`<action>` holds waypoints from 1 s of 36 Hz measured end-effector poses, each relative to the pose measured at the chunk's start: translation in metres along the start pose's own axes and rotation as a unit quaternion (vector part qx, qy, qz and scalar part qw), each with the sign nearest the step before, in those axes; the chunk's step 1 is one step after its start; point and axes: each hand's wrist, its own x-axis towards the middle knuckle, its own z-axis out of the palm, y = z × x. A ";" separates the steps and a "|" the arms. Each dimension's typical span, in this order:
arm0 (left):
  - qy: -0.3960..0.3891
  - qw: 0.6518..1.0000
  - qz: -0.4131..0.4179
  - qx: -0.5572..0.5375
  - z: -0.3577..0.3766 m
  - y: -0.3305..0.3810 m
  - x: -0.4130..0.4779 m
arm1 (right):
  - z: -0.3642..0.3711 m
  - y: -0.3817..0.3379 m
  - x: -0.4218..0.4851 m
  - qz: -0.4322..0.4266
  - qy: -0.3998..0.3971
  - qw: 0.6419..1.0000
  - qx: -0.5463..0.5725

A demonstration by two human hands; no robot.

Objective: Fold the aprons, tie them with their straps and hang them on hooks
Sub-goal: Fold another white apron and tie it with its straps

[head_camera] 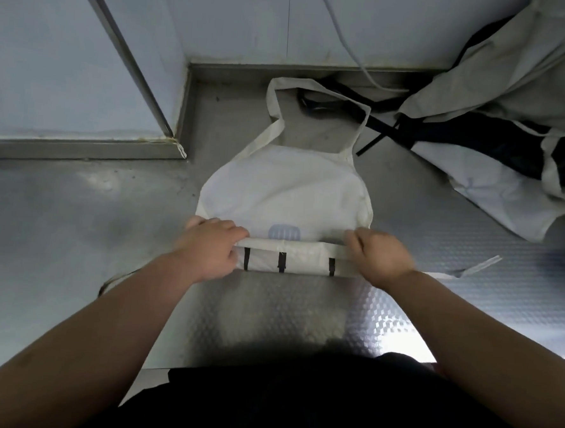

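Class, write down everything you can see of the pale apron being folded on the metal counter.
The apron is cream, thin cloth, lying flat on the metal counter with its bib pointing away from the person. Its neck loop lies open at the far end. The near part is folded into a band bearing three short black stripes; a faint blue print shows just above it. One strap trails right. The left grip and right grip pinch the fold's ends.

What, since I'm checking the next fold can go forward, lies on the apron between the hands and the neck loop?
Nothing visible. The left hand and right hand grip the folded edge; the apron beyond lies bare up to its neck loop.
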 end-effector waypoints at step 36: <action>0.173 0.953 -0.107 -0.224 0.030 0.070 0.014 | -0.019 0.013 0.040 -0.066 0.013 0.997 -0.032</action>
